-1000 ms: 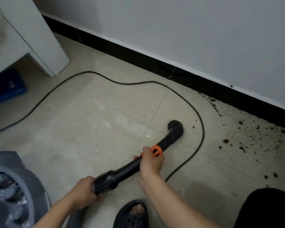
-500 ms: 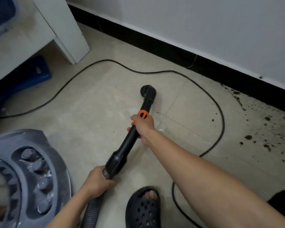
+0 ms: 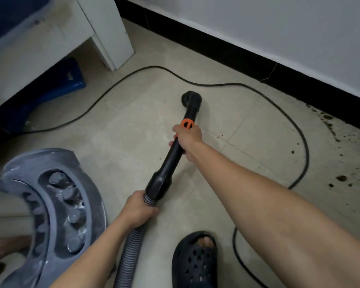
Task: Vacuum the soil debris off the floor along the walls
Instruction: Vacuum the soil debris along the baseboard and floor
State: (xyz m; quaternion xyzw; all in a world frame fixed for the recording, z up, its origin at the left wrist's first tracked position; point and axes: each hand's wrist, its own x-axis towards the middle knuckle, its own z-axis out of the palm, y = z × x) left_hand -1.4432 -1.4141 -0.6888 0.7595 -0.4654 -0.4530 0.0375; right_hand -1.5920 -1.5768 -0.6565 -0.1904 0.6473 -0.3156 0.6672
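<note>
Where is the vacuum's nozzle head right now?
In the head view the nozzle head sits mid-frame on the floor, inside the loop of the black cord, well left of the soil debris along the baseboard.

Right hand (image 3: 188, 140) grips black wand (image 3: 170, 161) just below orange collar (image 3: 187, 124); left hand (image 3: 140, 210) grips ribbed hose (image 3: 131, 246) at wand's base. Nozzle (image 3: 191, 98) on floor (image 3: 133, 121), well apart from soil debris (image 3: 341, 177) along floor's right edge by baseboard (image 3: 216, 46)
</note>
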